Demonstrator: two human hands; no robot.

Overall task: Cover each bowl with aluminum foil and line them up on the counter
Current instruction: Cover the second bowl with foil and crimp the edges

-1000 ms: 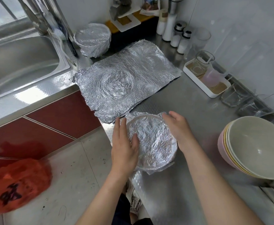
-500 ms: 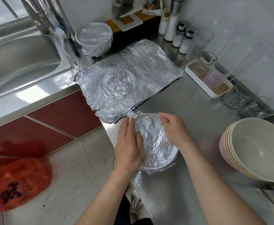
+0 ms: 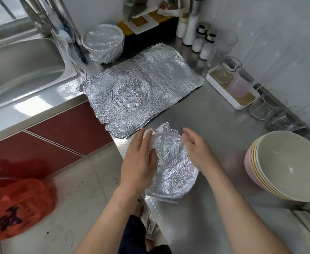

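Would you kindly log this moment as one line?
left hand: open on near foil-covered bowl | right hand: open at its right edge | second covered bowl: by sink

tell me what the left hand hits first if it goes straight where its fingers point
Probably the flat foil sheet: the left hand points away from the person and ends just short of the sheet's near edge. Its height is unclear, so it could skim over.

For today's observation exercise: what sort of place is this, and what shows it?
Probably a home kitchen: a steel sink, stacked bowls on the counter, and seasoning shakers.
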